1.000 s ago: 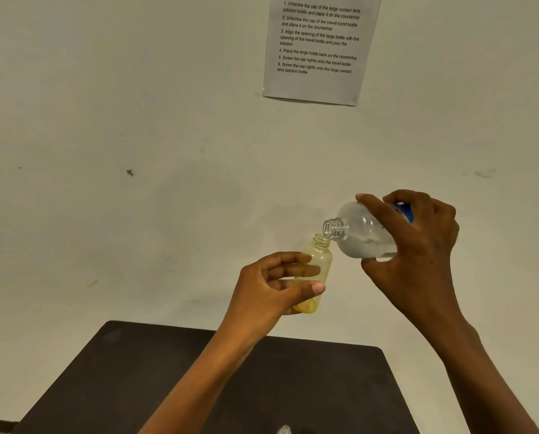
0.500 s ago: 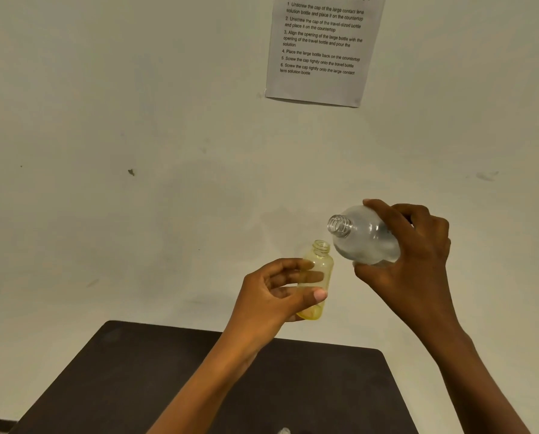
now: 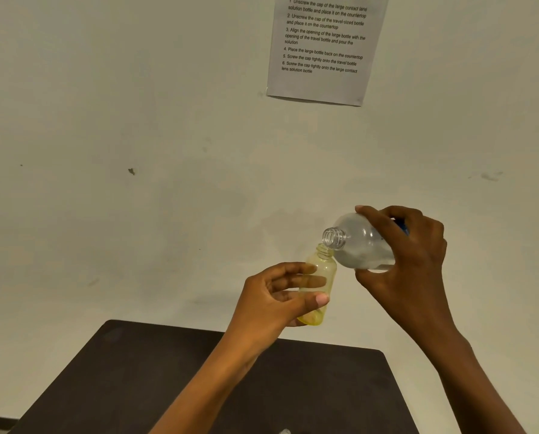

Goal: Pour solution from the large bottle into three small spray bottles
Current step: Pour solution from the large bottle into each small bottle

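Your right hand [image 3: 412,264] grips tilted large bottle [image 3: 362,245], centre-right of frame; left hand [image 3: 277,299] pinches small spray bottle [image 3: 323,264] beneath. Likely light, slick, squeezable plastic: hold mid-body, gently.

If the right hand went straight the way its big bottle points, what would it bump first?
Probably the small yellow bottle in the left hand: the large bottle in the right hand has its mouth just above that open neck. Depth is unclear.
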`<action>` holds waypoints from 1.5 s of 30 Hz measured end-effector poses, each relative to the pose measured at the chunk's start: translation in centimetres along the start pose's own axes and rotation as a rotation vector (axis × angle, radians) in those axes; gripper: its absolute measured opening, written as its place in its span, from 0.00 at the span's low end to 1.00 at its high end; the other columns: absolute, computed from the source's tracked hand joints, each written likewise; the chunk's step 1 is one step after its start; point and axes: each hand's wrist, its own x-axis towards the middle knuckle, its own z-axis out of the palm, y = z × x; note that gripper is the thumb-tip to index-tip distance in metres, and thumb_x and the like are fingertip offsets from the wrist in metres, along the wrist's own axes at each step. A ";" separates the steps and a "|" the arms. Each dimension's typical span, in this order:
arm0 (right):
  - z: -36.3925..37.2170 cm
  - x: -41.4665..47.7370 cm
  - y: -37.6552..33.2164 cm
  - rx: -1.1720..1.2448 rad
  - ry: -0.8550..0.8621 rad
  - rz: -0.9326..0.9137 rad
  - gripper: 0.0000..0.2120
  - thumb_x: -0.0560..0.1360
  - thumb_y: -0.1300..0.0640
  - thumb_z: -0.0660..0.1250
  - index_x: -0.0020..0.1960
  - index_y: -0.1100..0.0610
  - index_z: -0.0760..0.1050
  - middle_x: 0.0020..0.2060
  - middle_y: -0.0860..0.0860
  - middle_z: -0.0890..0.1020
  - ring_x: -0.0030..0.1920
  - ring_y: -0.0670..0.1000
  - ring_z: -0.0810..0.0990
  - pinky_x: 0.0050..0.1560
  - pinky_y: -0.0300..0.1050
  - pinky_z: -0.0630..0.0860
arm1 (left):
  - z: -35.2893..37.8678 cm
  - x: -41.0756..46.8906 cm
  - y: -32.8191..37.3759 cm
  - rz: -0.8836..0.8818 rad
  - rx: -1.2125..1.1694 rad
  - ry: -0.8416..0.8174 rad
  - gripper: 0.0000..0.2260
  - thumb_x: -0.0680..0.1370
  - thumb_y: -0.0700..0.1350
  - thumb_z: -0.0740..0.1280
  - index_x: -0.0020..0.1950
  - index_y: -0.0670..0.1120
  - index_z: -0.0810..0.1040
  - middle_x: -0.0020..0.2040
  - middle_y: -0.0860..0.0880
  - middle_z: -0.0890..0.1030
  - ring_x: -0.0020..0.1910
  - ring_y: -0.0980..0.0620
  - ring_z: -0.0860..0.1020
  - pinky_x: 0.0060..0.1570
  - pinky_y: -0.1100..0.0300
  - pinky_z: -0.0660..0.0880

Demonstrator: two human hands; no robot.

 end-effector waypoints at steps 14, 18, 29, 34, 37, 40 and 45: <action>0.3 0.0 0.5 -0.010 0.011 -0.020 0.39 0.57 0.64 0.79 0.63 0.48 0.67 0.56 0.59 0.74 0.58 0.56 0.64 0.55 0.48 0.61 | -0.1 0.1 -0.2 -0.018 0.013 0.005 0.14 0.68 0.40 0.74 0.49 0.55 0.78 0.42 0.60 0.84 0.45 0.58 0.83 0.38 0.63 0.80; 0.4 0.1 0.5 -0.018 0.010 -0.027 0.38 0.57 0.64 0.79 0.63 0.48 0.68 0.56 0.59 0.74 0.59 0.57 0.64 0.56 0.48 0.60 | -0.1 0.3 -0.1 -0.028 0.025 0.009 0.15 0.68 0.40 0.74 0.53 0.51 0.79 0.49 0.53 0.84 0.47 0.55 0.83 0.39 0.63 0.80; 0.3 0.2 0.6 -0.032 0.010 -0.031 0.38 0.58 0.65 0.78 0.63 0.47 0.68 0.57 0.58 0.74 0.59 0.57 0.64 0.57 0.48 0.59 | -0.1 0.4 -0.3 -0.031 0.023 0.007 0.15 0.68 0.40 0.74 0.51 0.53 0.79 0.48 0.54 0.84 0.46 0.56 0.83 0.38 0.63 0.80; 0.2 0.2 0.6 -0.040 0.016 -0.038 0.39 0.57 0.65 0.79 0.64 0.49 0.69 0.57 0.58 0.74 0.59 0.57 0.63 0.56 0.49 0.60 | -0.1 0.3 -0.2 -0.028 0.024 0.010 0.14 0.68 0.40 0.74 0.49 0.54 0.79 0.45 0.57 0.84 0.45 0.58 0.83 0.37 0.64 0.79; 0.2 0.2 0.6 -0.042 0.016 -0.040 0.39 0.57 0.65 0.79 0.64 0.48 0.68 0.57 0.58 0.74 0.59 0.57 0.63 0.56 0.49 0.60 | -0.1 0.3 -0.1 -0.030 0.032 0.013 0.14 0.67 0.41 0.74 0.50 0.54 0.79 0.46 0.57 0.84 0.46 0.58 0.83 0.37 0.64 0.79; 0.2 0.3 0.6 -0.041 0.013 -0.034 0.40 0.57 0.65 0.79 0.64 0.46 0.67 0.57 0.58 0.74 0.59 0.57 0.63 0.56 0.48 0.60 | -0.1 0.3 -0.1 -0.028 0.035 0.014 0.15 0.67 0.41 0.74 0.51 0.54 0.79 0.48 0.55 0.83 0.47 0.57 0.82 0.37 0.65 0.79; 0.1 0.3 0.6 -0.044 0.013 -0.037 0.40 0.57 0.65 0.78 0.64 0.46 0.67 0.57 0.58 0.73 0.60 0.57 0.63 0.57 0.49 0.60 | -0.1 0.3 -0.2 -0.037 0.043 0.018 0.15 0.67 0.41 0.74 0.51 0.53 0.79 0.48 0.55 0.84 0.47 0.55 0.83 0.40 0.61 0.81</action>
